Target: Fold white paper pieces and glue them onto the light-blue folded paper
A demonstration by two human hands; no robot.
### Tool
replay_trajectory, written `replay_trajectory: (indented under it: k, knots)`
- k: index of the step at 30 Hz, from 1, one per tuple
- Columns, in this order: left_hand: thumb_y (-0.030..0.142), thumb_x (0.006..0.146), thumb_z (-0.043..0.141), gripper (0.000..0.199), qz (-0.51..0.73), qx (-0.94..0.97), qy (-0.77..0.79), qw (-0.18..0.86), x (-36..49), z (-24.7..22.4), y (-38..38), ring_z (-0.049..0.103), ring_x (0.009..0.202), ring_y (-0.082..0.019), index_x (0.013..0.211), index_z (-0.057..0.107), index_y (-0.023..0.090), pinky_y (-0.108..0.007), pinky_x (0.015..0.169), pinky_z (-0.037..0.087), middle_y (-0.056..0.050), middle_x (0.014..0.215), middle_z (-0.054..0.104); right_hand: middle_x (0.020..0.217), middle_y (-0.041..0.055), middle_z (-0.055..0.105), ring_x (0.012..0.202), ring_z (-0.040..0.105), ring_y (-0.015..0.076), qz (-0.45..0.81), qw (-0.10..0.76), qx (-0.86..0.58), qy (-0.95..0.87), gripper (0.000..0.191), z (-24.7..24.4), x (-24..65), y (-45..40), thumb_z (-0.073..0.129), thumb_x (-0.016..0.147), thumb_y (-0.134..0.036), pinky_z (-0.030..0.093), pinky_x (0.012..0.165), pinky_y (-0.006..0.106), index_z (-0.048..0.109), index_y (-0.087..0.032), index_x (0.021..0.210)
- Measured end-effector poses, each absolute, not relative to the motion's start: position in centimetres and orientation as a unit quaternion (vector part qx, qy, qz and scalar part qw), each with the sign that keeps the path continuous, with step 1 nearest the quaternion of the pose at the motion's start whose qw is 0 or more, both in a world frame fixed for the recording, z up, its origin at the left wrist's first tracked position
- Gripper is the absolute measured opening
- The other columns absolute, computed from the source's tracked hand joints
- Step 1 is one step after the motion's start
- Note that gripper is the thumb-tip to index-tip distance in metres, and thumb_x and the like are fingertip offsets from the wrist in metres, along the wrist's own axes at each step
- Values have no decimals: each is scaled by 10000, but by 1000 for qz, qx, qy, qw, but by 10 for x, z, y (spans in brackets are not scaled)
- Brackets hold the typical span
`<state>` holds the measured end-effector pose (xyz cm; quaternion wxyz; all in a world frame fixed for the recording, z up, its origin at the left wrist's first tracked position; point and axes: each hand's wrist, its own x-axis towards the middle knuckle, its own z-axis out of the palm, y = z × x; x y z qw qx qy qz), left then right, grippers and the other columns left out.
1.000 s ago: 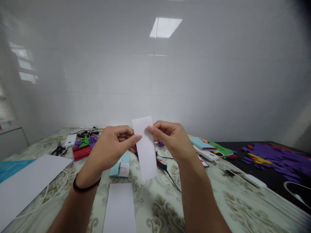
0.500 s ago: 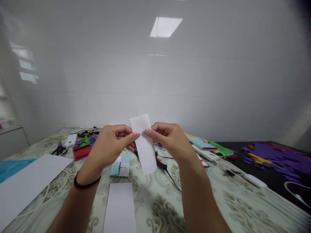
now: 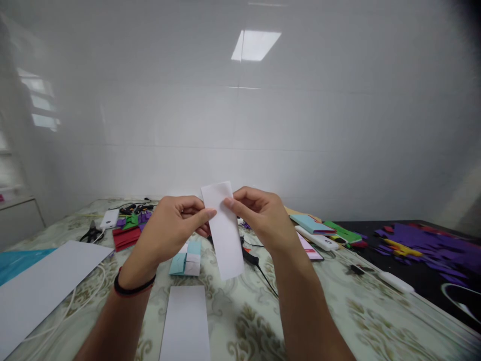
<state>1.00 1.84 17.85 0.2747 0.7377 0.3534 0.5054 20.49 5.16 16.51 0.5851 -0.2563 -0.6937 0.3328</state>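
Observation:
A white strip of paper (image 3: 227,245) is held up above the table, slightly tilted, its lower end hanging free. My left hand (image 3: 180,220) pinches its left edge, thumb on the front and fingers behind. On the right edge, higher up, my right hand (image 3: 257,213) grips it the same way. Below lies another white paper strip (image 3: 186,321) flat on the cloth. Behind my left hand sits a folded light-blue and white paper square (image 3: 187,260). A black tool with a cord (image 3: 251,258) is partly hidden behind the held strip.
A large white sheet (image 3: 56,281) lies at left, near black-handled scissors (image 3: 91,233) and folded red paper (image 3: 126,238). To the right are a phone (image 3: 310,248), a white power strip (image 3: 317,238), light-blue folded paper (image 3: 311,223) and purple pieces (image 3: 432,245). A tiled wall (image 3: 240,115) stands behind.
The strip's lower end has swung down and slightly toward me, so more of its length shows. Both hands keep their hold, almost unmoved.

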Motion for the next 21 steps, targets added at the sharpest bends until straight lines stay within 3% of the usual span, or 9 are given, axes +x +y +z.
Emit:
replay_trajectory:
  k: [7,21]
  knots:
    - [338,892,734,292,498,745,352,270,10,177,23,739,609,-172,652,694,175,-255,615,647,-25,628,730,760,21,737,697,660,154,293,614,-252,-688,293,163,202,52,819,822,-473,515,620,259,733,-194,802]
    - [322,869,744,242,491,737,355,298,8,175,30,726,606,-159,684,710,171,-258,621,647,-27,645,727,765,17,720,690,636,142,250,628,-273,-685,221,164,196,50,733,893,-380,499,635,262,705,-186,793]
